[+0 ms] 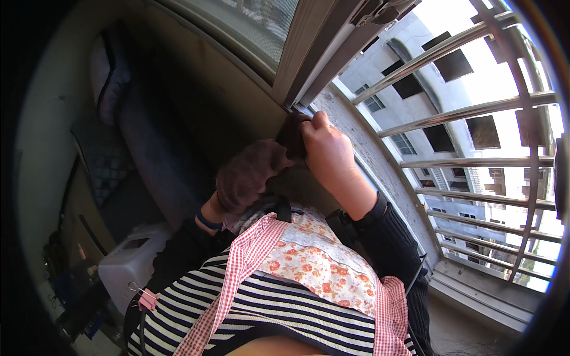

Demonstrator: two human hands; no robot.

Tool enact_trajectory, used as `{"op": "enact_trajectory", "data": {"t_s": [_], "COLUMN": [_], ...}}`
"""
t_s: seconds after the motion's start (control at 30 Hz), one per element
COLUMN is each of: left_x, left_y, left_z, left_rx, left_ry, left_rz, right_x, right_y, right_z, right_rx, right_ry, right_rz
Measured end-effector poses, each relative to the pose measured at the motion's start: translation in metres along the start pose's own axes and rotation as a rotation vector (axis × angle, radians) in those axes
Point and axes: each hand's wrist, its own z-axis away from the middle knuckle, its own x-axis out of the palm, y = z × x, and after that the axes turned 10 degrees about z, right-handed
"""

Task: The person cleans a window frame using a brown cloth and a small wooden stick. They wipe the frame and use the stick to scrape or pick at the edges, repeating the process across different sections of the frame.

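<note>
A dusky mauve-brown fabric covering (251, 171), perhaps a glove or a sock, wraps my left hand (249, 173) up to the wrist. Its fingers are hidden and slightly blurred. My right hand (327, 147) is bare, with its fingers curled around a dark brown cloth (293, 135) beside the lower corner of the window frame (289, 84). The dark cloth lies between the two hands. Whether it is one piece with the mauve covering cannot be made out.
Metal security bars (463, 115) stand outside the window beyond a dusty ledge (378, 147). A dim couch-like padded piece (151, 155) lies to the left, near a translucent plastic container (129, 262). A pink binder clip (147, 301) holds a cable at my striped top.
</note>
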Motion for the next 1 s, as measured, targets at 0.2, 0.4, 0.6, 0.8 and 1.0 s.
{"op": "enact_trajectory", "data": {"t_s": [0.2,0.4,0.6,0.8,1.0], "left_x": [0.004,-0.015,-0.002,-0.003,-0.023], "left_y": [-0.003,-0.011,-0.02,-0.02,-0.008], "left_z": [0.002,0.0,0.008,0.011,-0.019], "left_rx": [0.041,-0.12,-0.073,-0.193,-0.124], "left_ry": [0.053,-0.016,0.055,0.062,-0.328], "left_rz": [-0.362,0.115,0.103,0.291,0.394], "right_x": [-0.021,-0.017,-0.011,-0.041,-0.029], "right_y": [0.015,0.013,0.03,0.051,0.033], "right_z": [0.031,0.014,0.036,0.084,0.055], "right_rx": [0.019,0.023,0.018,0.129,0.048], "right_ry": [-0.185,-0.061,-0.203,-0.257,0.032], "right_rz": [0.005,-0.15,-0.134,-0.196,-0.286]}}
